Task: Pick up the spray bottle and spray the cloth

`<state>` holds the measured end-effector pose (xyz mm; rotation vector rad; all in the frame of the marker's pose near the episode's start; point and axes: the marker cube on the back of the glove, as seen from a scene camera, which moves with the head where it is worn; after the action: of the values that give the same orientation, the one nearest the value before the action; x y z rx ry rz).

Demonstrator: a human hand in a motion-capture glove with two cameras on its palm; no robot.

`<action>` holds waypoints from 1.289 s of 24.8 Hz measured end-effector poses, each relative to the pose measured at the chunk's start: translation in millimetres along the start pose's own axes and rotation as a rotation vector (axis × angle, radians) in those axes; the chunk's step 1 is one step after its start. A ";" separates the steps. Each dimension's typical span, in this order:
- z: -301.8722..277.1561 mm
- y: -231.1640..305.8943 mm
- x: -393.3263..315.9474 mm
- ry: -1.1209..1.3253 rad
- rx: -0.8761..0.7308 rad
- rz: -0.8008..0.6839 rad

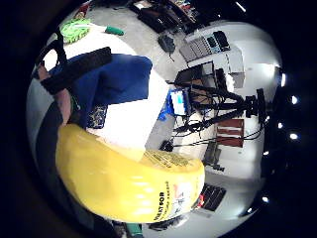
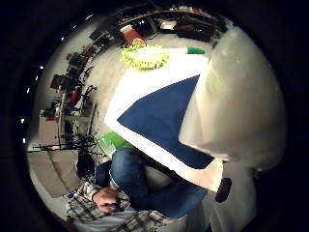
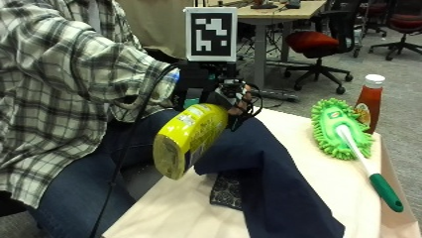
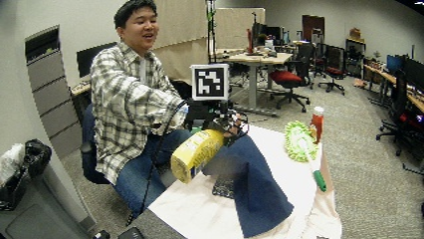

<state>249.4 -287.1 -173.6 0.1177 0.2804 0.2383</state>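
— Spray bottle [image 3: 188, 139]: what does it look like?

— Yellow plastic body with a printed label, dark lettering on it. It is tipped over, its flat base pointing down and out toward the table's near edge, its neck end up at the gloved right hand [image 3: 221, 96]. In the little finger side palm view the yellow body fills the space close to the palm, label showing.

— Where is it, exactly?

— Held up in the air above the near corner of the table [image 3: 316, 171], off its surface. Its upper end is just above the raised fold of the dark blue cloth [image 3: 277, 173].

— And the hand?

— The right hand's fingers are curled round the bottle's upper part, gripping it. The nozzle is hidden behind the hand, so I cannot tell which way it points, nor whether a finger is on the trigger.

— The cloth?

— It lies spread along the table's pale top, bunched up at the end nearest the hand and flat toward the far end. A small dark patterned pad [image 3: 227, 191] sticks out from under its edge, beside the bottle's base.

— Anything else on the table?

— A green fluffy duster [image 3: 340, 126] with a white and green handle lies well apart from the cloth, and a red ketchup bottle [image 3: 369, 101] stands just behind it.

— The other hand?

— Bare, down at the person's lap in the thumb side palm view, touching none of these things.
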 end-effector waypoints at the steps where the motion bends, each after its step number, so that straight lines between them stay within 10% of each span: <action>1: 1.2 0.2 0.1 0.017 -0.006 -0.006; 32: -1.9 4.6 7.0 -0.205 0.056 0.078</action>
<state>254.4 -280.7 -176.6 0.2074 0.0788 0.2939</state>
